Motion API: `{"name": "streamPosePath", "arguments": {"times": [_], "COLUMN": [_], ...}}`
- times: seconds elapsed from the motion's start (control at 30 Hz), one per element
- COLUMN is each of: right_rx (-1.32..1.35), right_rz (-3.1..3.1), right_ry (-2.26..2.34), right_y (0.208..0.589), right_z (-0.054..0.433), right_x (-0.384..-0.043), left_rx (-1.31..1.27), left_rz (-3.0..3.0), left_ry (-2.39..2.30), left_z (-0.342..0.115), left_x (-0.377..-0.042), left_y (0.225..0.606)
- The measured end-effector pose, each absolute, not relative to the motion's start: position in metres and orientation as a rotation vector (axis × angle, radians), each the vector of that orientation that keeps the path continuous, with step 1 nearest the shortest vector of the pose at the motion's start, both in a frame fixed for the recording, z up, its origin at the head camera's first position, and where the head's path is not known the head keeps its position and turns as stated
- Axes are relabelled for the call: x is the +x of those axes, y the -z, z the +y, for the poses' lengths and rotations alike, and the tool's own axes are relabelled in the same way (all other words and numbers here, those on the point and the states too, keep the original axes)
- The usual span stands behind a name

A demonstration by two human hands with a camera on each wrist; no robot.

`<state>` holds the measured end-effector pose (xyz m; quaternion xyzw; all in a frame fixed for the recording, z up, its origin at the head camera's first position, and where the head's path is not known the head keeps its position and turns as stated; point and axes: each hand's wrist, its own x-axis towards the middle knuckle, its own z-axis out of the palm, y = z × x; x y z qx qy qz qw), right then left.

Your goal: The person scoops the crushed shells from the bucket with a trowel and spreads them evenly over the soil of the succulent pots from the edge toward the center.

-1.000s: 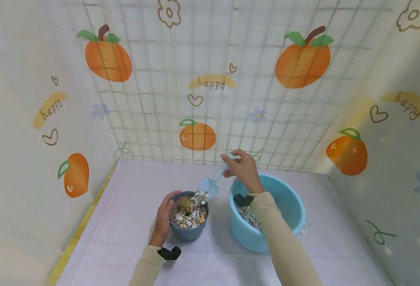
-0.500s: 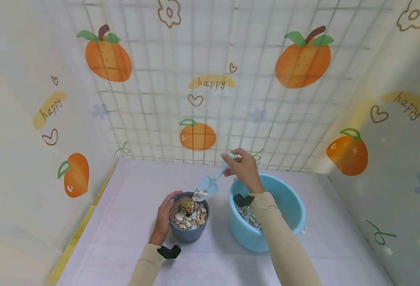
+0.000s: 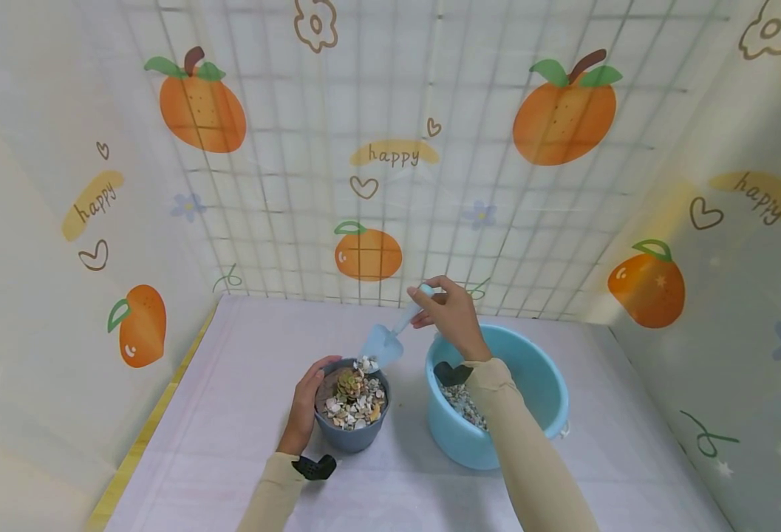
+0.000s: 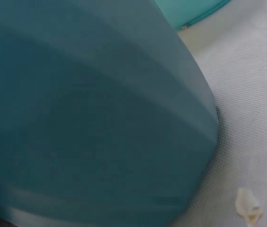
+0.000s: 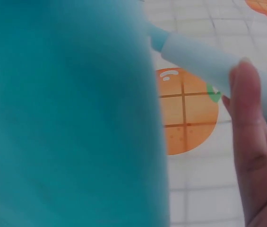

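A small grey-blue flower pot (image 3: 350, 441) holds a succulent (image 3: 350, 384) with pale stone chips (image 3: 353, 414) around its near and right sides. My left hand (image 3: 304, 406) holds the pot's left side, fingers curved along it. In the left wrist view the pot wall (image 4: 100, 118) fills most of the picture and hides the fingers. My right hand (image 3: 454, 314) pinches the handle of a light blue toy shovel (image 3: 382, 346). Its blade tilts down over the pot's far rim, with a few white stones at the tip. The right wrist view shows the thumb (image 5: 246, 94) against the shovel handle (image 5: 199, 56).
A light blue bucket (image 3: 459, 442) with grey-white gravel (image 3: 463, 405) stands right of the pot, under the right forearm. One pale chip (image 4: 248, 204) lies on the white cloth. Behind rises a wire grid (image 3: 430, 244) covered by a printed curtain.
The shovel blade has moved slightly left and tipped further down. Stones have slid off it into the pot, and fewer stay on the blade. The left hand stays on the pot.
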<state>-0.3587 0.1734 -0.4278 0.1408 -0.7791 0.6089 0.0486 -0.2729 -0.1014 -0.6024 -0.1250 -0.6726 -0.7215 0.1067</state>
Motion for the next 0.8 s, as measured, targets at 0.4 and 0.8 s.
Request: {"name": "streamPosePath", "arguments": {"times": [0.4,0.8], "right_rx": [0.545,0.672], "right_rz": [-2.368,-2.345], "right_ry": [-1.841,-1.875], "right_y": [0.4285,0.4285], "right_z": [0.1699,0.1692], "right_x": [-0.3576,-0.3573], "left_rx": [-0.324,-0.344], "left_rz": [-2.023,-2.046], "left_ry": [2.117,2.122], "left_z": [-0.1007,-0.1031], "left_x": [-0.2748,-0.2776], "left_y": [0.6011,0.6014]}}
